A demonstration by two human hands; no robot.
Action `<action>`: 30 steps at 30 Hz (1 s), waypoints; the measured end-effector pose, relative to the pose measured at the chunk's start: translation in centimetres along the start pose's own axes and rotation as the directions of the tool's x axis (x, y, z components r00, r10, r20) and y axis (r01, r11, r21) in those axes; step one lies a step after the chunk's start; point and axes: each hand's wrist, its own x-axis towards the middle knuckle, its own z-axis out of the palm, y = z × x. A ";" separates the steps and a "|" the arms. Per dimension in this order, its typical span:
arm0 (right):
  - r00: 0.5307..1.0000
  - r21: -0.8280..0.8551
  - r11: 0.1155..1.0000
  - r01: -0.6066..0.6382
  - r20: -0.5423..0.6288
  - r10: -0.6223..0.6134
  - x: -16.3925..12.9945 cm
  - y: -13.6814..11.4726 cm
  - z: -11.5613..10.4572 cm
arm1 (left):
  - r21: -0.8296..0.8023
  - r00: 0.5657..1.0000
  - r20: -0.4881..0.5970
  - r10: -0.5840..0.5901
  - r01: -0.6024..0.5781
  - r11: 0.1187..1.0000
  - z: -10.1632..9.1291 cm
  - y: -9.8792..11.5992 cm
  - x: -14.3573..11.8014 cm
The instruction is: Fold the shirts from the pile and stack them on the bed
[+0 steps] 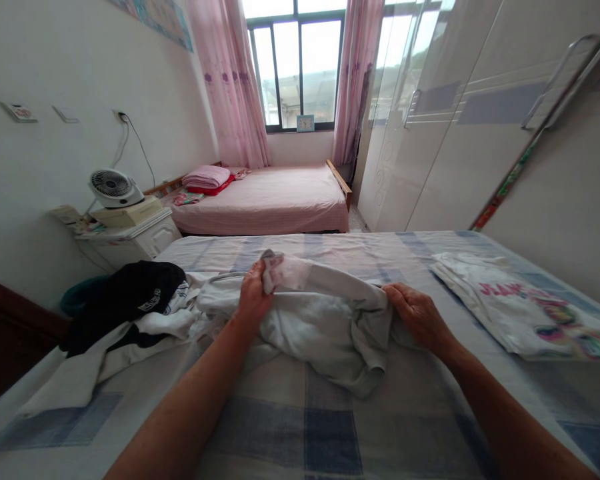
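A light grey garment [325,333] hangs bunched between my two hands, just above a checked bedsheet. My left hand [255,290] is closed on its edge, where a blurred printed patch shows. My right hand [417,315] grips the other end, with the fingers wrapped round the cloth. Folds hide the garment's full shape, so its exact kind does not show. To the left of it lies a heap with a black garment [125,300] and white clothing [75,380]. Off to the right, a folded white T-shirt [520,300] with pink lettering lies flat.
The blue-and-white checked bed [330,440] fills the foreground. Beyond it stands a pink-covered bed [280,197] with folded bedding [206,177]. A fan [114,187] sits on a bedside cabinet [145,237] at the left. White wardrobes [430,133] line the right side.
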 end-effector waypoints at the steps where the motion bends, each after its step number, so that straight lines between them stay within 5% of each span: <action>1: 1.000 -0.008 1.000 -0.005 -0.022 0.005 0.1 0.4 0.0 | -0.065 0.999 -0.036 0.039 -0.041 0.997 -0.3 1.0 0.7; 5: 0.993 -0.047 0.998 -0.041 -0.114 0.035 0.3 1.7 0.0 | -0.088 0.947 -0.147 0.287 -0.301 0.949 -2.7 4.9 3.1; 9: 0.997 -0.077 0.996 -0.054 -0.053 0.050 0.3 1.5 -0.2 | 0.335 0.879 -0.164 0.448 -0.378 0.863 -4.6 6.5 3.8; 12: 0.996 -0.113 0.994 0.005 0.093 0.006 0.0 1.2 -0.6 | 0.546 0.906 -0.024 0.422 -0.342 0.765 -4.3 5.7 3.0; 15: 0.959 -0.121 0.986 0.119 0.272 -0.082 -0.2 1.6 -0.9 | 0.698 0.898 0.298 0.325 -0.437 0.567 -2.6 4.0 1.3; 17: 0.964 -0.139 0.984 0.116 0.256 -0.077 -0.3 2.0 -0.9 | 0.708 0.810 0.538 0.231 -0.584 0.397 -1.2 2.7 -0.2; 20: 0.998 -0.064 0.998 0.001 0.064 0.003 0.1 1.3 -1.1 | 0.625 0.662 0.745 0.084 -0.737 0.257 0.9 0.6 -2.5; 25: 0.987 0.228 0.972 0.055 -0.158 -0.018 1.1 -3.5 -2.5 | 0.551 0.546 0.835 -0.073 -0.830 0.085 5.2 -1.8 -4.7; 30: 0.964 0.180 0.979 0.095 -0.261 -0.046 1.2 -5.3 -3.0 | 0.598 0.598 0.801 -0.001 -0.801 0.027 8.9 -0.3 -3.8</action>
